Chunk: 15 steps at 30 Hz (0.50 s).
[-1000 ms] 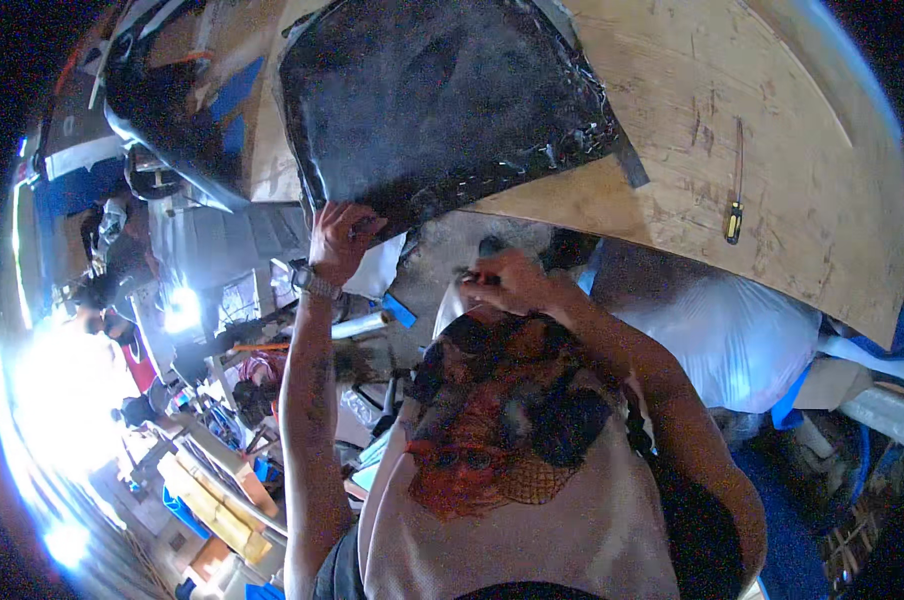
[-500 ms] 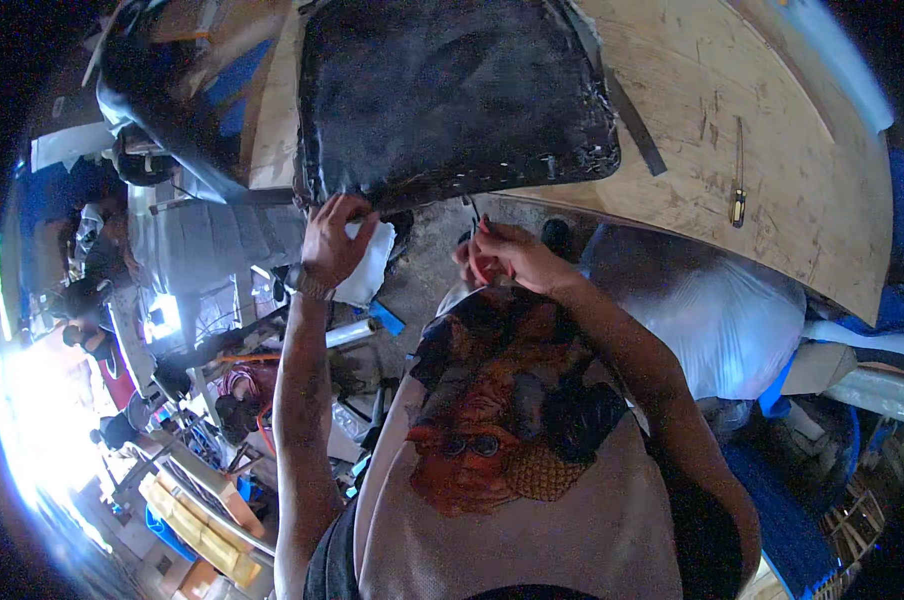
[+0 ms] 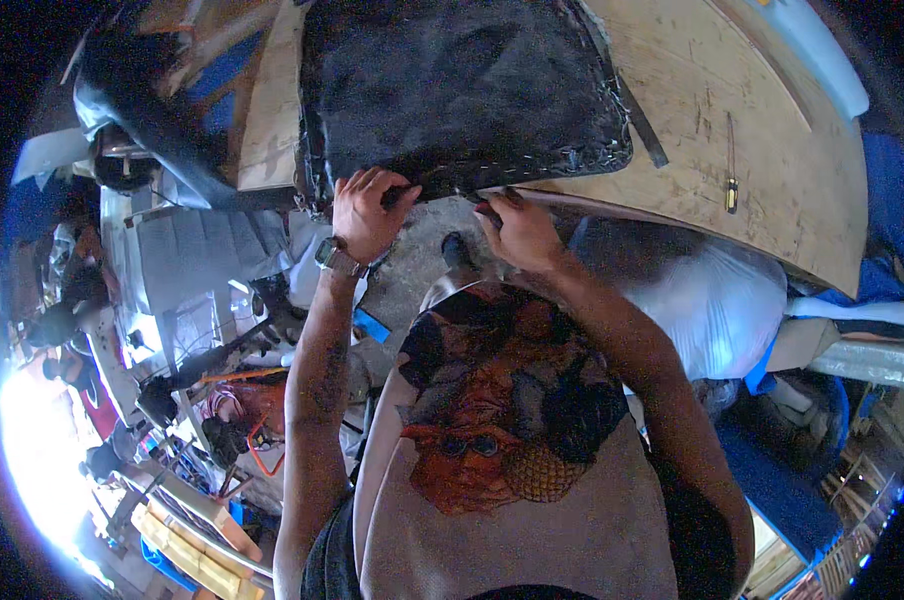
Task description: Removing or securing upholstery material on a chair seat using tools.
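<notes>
A black fabric-covered panel (image 3: 452, 90), shaped like a seat cushion with rounded corners, lies at the top centre, with small bright marks, perhaps staples, along its edge. My left hand (image 3: 370, 215) is closed on the cover's near edge, left of the middle, thumb and fingers pinching the black material. Just to its right, my right hand (image 3: 524, 235) is closed around a red-handled tool (image 3: 486, 211), mostly hidden by my fingers. The tool's dark tip meets the panel's near edge; whether it is pliers or scissors I cannot make out.
Beneath the panel is a plywood tabletop (image 3: 712, 150), carrying a screwdriver (image 3: 732, 190) and a dark flat strip (image 3: 644, 125). A plastic-wrapped bundle (image 3: 712, 310) sits below its right side. Black sheeting (image 3: 142, 110) hangs at the left, above clutter and a blue piece (image 3: 371, 326) on the floor.
My right hand has raised the red-handled tool to the panel's near edge. My left hand has slid right along that edge.
</notes>
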### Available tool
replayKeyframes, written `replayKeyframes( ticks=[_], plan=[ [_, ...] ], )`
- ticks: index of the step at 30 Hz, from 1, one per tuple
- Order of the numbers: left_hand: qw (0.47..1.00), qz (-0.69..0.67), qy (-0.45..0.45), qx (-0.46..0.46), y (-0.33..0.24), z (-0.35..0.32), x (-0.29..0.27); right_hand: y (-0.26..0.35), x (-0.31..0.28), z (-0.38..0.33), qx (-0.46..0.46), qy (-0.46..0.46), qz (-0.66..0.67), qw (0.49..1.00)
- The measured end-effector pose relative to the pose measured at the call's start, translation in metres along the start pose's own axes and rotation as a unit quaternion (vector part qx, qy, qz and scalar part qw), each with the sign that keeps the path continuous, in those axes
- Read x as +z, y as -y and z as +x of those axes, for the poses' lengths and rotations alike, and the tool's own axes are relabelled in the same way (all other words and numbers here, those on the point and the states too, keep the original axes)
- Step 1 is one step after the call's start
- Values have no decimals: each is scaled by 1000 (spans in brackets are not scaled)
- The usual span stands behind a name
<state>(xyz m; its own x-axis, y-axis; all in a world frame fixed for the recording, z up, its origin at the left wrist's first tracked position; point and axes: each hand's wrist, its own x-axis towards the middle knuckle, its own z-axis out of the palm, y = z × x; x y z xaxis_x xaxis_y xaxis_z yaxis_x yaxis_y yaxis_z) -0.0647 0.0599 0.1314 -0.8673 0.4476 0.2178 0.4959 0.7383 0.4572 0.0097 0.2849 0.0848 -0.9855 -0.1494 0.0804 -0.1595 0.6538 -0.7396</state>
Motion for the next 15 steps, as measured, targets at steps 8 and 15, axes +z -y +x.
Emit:
replayKeyframes(
  ticks=[8,15],
  plan=[
    [999,23,-47,4,-6,0,1,10,-17,-18,203,275,294,893],
    [998,22,-61,-12,-4,0,5,16,-20,-1,324,168,723,587]
  ],
)
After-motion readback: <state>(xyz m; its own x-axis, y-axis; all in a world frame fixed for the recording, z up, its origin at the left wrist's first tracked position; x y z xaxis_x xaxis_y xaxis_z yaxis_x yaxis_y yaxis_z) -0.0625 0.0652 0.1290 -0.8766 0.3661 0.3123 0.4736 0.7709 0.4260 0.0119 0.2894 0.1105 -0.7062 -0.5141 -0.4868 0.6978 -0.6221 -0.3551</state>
